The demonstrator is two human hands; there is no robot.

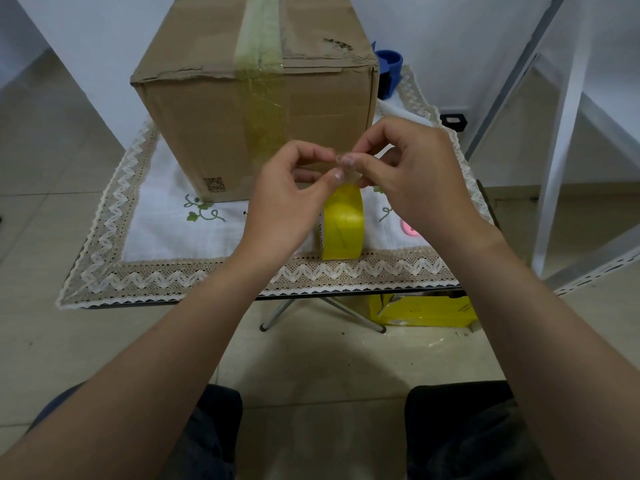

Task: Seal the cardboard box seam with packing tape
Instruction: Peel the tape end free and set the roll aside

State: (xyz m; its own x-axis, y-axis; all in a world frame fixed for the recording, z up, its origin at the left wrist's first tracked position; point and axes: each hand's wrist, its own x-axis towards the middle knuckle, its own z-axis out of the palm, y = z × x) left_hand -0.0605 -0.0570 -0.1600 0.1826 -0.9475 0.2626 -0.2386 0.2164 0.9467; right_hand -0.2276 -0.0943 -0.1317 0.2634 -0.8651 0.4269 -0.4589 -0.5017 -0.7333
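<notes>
- Small folding table (346, 293), dark edge, metal legs, covered by a white cloth (162, 230) with a lace zigzag border.
- Cardboard box (221, 109) stands on the cloth toward the far edge, centre-left.
- Yellow tape roll (343, 226) stands on edge near the front edge, right of centre.
- Blue object (389, 64) at the far right corner, partly hidden behind the box.
- Pink item (410, 230) near the right edge, mostly hidden.

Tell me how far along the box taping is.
Done: a tape strip already runs over the box top seam and down its front. In hand: left hand and right hand pinch the tape roll's loose end. Left: cannot tell.
</notes>
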